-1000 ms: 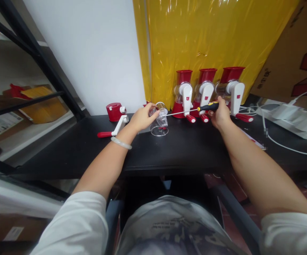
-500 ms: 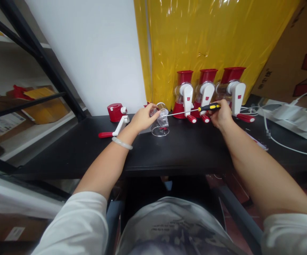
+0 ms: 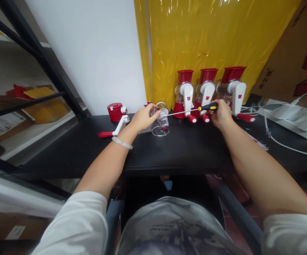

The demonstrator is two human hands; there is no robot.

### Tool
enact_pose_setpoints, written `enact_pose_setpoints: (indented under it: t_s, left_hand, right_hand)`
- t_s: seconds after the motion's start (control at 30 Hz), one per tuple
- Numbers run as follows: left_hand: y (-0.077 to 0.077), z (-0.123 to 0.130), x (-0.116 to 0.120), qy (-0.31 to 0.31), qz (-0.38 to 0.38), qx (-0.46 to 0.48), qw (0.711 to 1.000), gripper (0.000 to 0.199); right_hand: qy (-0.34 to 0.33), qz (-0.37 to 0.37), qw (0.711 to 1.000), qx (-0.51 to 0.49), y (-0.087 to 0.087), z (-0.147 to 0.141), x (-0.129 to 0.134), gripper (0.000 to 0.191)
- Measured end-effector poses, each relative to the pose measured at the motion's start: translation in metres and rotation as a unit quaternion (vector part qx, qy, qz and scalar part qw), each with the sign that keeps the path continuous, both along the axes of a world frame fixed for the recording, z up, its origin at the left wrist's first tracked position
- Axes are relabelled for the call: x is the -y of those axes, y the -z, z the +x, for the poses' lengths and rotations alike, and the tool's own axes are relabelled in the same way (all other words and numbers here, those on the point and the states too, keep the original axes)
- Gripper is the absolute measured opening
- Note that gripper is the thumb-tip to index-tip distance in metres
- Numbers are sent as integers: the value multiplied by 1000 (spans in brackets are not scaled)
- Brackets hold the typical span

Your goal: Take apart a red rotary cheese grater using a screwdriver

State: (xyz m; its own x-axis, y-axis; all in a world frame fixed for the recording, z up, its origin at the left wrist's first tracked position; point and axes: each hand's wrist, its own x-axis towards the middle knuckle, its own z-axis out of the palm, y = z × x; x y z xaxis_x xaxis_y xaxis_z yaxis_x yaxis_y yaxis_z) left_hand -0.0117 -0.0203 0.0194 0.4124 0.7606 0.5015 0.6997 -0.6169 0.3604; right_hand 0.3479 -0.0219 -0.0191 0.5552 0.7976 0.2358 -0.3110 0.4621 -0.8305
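Observation:
My left hand (image 3: 145, 117) grips a clear plastic grater body (image 3: 163, 121) with a metal drum (image 3: 162, 106) in its top; the fingers wrap its left side. Closed round the handle of a yellow and black screwdriver (image 3: 208, 106), my right hand (image 3: 221, 113) keeps the shaft nearly level, pointing left. The shaft's tip meets the right side of the clear body, though the exact contact point is too small to tell. Left of my left hand lie a red housing (image 3: 115, 112) and a white crank with a red handle (image 3: 120, 126).
Three red and white rotary graters (image 3: 187, 95) (image 3: 208, 92) (image 3: 235, 92) stand along the back of the black table (image 3: 180, 152). White power strips and cables (image 3: 288, 117) lie at the right. A black-framed shelf (image 3: 50, 78) with boxes is at the left.
The right hand and screwdriver handle have shifted very slightly left. My left hand and the clear body look unmoved.

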Motion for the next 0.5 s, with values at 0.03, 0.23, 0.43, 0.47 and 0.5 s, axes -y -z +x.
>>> enact_pose_setpoints:
  t_s: [0.03,0.23,0.43,0.47,0.5]
  left_hand:
    - [0,0,1,-3,0,-2,1000,38]
    - [-2,1,3,-7,1,-5,1000,37]
    - [0,0,1,6,9,4,1000,34]
    - [0,0,1,6,9,6,1000,35]
    - [0,0,0,5,9,6,1000,35]
  right_hand:
    - [1,-3,1000,-11,-2,-2,2,24]
    - [5,-14,999,-42,-9,-10,11,25]
    - [37,-38,999,-7,-4,-4,5,40]
    - [39,-42,998,-2,-3,-3,4,41]
    - [38,-44,998,-1,-3,-3,3,41]
